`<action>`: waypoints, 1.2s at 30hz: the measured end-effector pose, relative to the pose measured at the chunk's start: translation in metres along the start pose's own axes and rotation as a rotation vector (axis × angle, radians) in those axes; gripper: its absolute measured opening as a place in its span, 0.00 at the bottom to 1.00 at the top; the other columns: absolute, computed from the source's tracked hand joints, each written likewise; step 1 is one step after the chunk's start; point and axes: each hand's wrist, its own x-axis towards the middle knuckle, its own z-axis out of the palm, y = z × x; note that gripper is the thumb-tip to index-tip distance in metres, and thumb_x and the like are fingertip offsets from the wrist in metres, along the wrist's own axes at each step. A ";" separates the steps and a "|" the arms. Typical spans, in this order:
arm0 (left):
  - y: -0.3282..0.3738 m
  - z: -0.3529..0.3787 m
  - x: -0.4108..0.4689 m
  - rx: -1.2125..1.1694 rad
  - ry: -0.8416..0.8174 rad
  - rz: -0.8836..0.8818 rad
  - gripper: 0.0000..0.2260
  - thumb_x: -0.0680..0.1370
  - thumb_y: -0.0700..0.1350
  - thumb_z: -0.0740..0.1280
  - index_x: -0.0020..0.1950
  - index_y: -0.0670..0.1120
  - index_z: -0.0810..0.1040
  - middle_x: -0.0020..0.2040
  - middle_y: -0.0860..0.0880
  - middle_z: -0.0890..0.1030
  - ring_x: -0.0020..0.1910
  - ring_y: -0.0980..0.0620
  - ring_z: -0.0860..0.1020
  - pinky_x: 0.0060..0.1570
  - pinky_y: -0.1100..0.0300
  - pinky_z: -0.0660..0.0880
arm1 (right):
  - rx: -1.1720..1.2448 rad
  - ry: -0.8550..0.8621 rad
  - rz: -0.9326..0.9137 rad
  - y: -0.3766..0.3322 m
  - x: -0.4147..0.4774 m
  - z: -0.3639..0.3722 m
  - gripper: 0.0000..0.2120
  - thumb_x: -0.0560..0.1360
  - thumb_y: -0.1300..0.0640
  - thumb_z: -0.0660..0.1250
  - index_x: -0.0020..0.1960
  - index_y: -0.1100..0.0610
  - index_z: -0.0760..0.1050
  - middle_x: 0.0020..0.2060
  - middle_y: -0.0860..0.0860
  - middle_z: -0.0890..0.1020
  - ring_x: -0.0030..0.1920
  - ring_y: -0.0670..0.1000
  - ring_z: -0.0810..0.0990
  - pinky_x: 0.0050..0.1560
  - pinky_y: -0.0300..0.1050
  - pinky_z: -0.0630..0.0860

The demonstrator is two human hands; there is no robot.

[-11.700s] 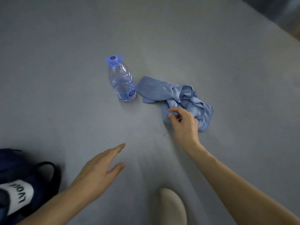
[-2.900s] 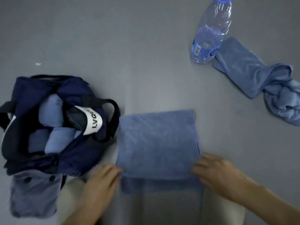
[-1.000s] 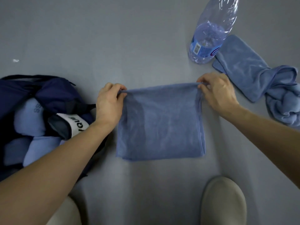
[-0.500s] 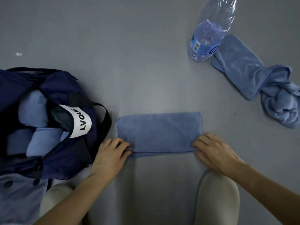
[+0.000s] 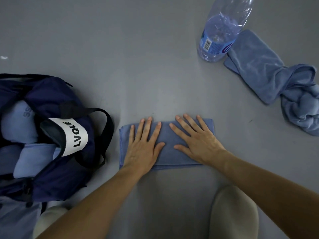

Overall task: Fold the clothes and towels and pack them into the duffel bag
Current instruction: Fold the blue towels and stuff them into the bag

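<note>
Both hands lay flat, fingers spread — the left hand (image 5: 143, 147) and right hand (image 5: 196, 140) pressing the folded blue towel (image 5: 168, 135) on the grey floor (image 5: 138, 66); the open duffel bag (image 5: 51, 135) sat just left, the crumpled towel (image 5: 276, 80) well apart.

The grey surface (image 5: 138, 57) carried a duffel bag (image 5: 51, 178), a folded towel (image 5: 169, 135), a water bottle (image 5: 219, 31) and a crumpled towel (image 5: 259, 71).

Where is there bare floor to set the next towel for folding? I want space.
Bare floor lies beyond the folded towel, between duffel bag and water bottle. Crowded: right side, crumpled towel; left, the bag.
</note>
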 end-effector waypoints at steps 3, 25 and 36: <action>-0.008 -0.001 0.004 0.016 0.011 -0.002 0.30 0.83 0.64 0.43 0.82 0.52 0.49 0.82 0.44 0.51 0.81 0.43 0.49 0.77 0.42 0.44 | -0.009 0.016 0.000 0.009 -0.002 0.001 0.33 0.82 0.34 0.46 0.81 0.50 0.54 0.80 0.53 0.57 0.80 0.58 0.55 0.77 0.65 0.53; -0.051 -0.077 0.044 -0.228 0.006 -0.218 0.04 0.77 0.47 0.71 0.49 0.50 0.79 0.46 0.49 0.78 0.47 0.44 0.78 0.48 0.50 0.75 | 0.321 -0.023 0.300 0.055 0.015 -0.045 0.08 0.77 0.53 0.67 0.56 0.52 0.75 0.50 0.50 0.80 0.54 0.56 0.76 0.56 0.51 0.69; -0.039 -0.062 -0.015 0.043 0.312 0.024 0.07 0.74 0.45 0.62 0.48 0.48 0.78 0.46 0.46 0.78 0.42 0.40 0.74 0.41 0.48 0.67 | 0.132 0.347 0.030 0.034 -0.047 -0.037 0.07 0.70 0.60 0.64 0.47 0.56 0.77 0.43 0.54 0.77 0.41 0.58 0.75 0.40 0.52 0.71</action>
